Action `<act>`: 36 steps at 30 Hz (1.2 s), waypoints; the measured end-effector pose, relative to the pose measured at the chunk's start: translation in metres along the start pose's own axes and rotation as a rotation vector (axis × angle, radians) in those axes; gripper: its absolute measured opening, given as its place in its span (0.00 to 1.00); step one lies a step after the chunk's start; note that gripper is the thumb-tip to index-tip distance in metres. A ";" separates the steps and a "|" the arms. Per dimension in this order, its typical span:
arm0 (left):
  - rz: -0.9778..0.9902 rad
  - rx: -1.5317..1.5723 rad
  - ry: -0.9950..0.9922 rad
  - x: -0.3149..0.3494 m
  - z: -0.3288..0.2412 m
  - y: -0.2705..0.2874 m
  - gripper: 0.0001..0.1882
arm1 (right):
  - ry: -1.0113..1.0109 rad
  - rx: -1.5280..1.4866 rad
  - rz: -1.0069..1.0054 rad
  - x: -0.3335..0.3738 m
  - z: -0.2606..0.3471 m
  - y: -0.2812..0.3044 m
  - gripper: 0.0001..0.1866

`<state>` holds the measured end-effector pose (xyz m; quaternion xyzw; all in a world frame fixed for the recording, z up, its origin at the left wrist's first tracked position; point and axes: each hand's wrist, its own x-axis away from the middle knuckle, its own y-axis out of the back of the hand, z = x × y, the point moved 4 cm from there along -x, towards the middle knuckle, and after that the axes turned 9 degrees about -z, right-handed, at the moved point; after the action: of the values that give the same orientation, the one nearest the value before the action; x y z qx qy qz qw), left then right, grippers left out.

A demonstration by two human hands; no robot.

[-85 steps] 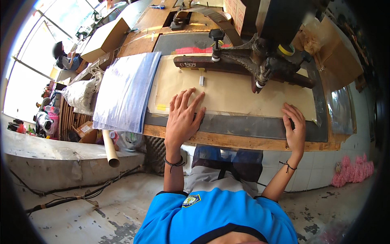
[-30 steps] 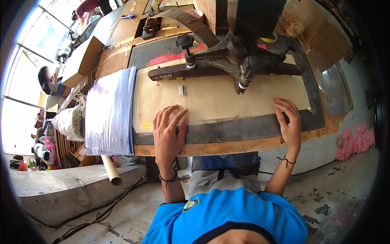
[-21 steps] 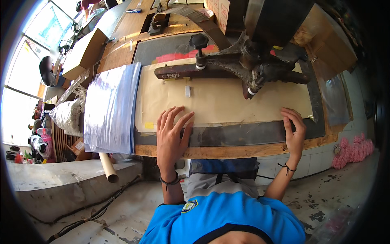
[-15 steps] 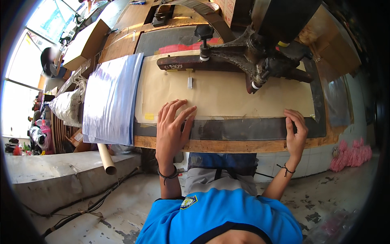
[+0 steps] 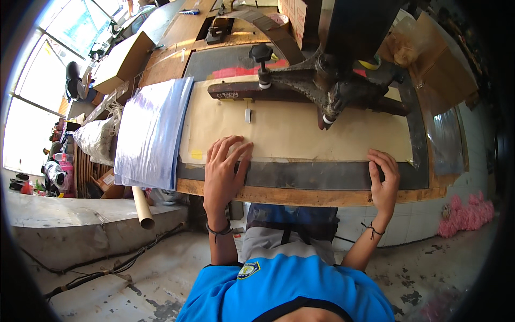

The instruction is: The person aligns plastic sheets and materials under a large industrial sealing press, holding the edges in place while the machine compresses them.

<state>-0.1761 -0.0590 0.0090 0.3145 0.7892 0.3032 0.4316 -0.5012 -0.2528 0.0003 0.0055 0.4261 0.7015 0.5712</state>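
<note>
A tan sheet (image 5: 311,140) lies on a dark mat on the wooden bench in front of me. My left hand (image 5: 222,169) rests over its front edge, fingers spread and bent, the thumb apart. At the right part of that edge, my right hand (image 5: 385,176) touches down with curved fingers and its thumb held away. A thin clear film seems to lie along the edge between my hands; its extent is hard to make out. Above the sheet's far part hangs a dark metal press bar (image 5: 257,92), with a small pale metal piece (image 5: 248,116) below it.
A stack of clear bluish plastic sheets (image 5: 150,134) lies left of the tan sheet. The press's heavy black arm (image 5: 354,32) rises at the back. Cartons (image 5: 124,63) stand farther left. A cardboard tube (image 5: 142,209) juts below the bench; pink strands (image 5: 465,214) lie at right.
The whole view has shifted slightly. Both hands stay at the sheet's front edge in nearly the same pose, and nothing has been picked up or released.
</note>
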 end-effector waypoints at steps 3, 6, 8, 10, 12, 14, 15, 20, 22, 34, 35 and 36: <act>-0.005 0.000 0.006 -0.001 -0.002 0.001 0.14 | 0.010 0.004 0.002 0.001 -0.001 0.001 0.11; -0.011 -0.008 0.010 -0.001 -0.003 0.003 0.14 | 0.007 0.002 0.006 0.001 0.000 0.002 0.10; -0.014 -0.008 0.012 -0.001 -0.003 0.002 0.14 | 0.010 0.009 0.009 0.001 -0.001 0.002 0.10; -0.019 -0.008 0.004 -0.001 -0.003 0.000 0.14 | 0.025 0.021 0.011 0.002 -0.001 0.003 0.11; -0.020 -0.002 0.004 -0.001 -0.004 0.002 0.14 | 0.030 0.027 0.010 0.002 0.001 0.004 0.12; -0.021 -0.006 0.007 -0.001 -0.005 0.002 0.14 | 0.033 0.017 0.009 0.001 0.002 0.004 0.12; -0.021 -0.004 0.007 -0.001 -0.005 0.003 0.14 | 0.034 0.012 0.009 0.001 0.003 0.004 0.12; -0.035 0.007 -0.002 -0.002 -0.006 0.004 0.14 | 0.012 0.003 0.002 0.001 0.002 0.004 0.10; -0.027 0.014 0.001 -0.001 -0.006 0.005 0.14 | 0.016 0.008 0.003 0.002 0.003 0.005 0.10; -0.026 0.035 -0.006 0.001 -0.004 0.005 0.13 | 0.037 0.012 -0.004 0.002 0.006 0.005 0.13; -0.023 0.042 0.000 0.002 -0.003 0.005 0.13 | 0.042 0.018 -0.004 0.002 0.007 0.005 0.13; -0.025 0.044 0.001 0.002 -0.003 0.005 0.13 | 0.046 0.024 -0.004 0.001 0.007 0.006 0.13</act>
<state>-0.1783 -0.0551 0.0134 0.3141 0.7997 0.2803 0.4281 -0.5027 -0.2474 0.0077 -0.0047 0.4474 0.6953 0.5624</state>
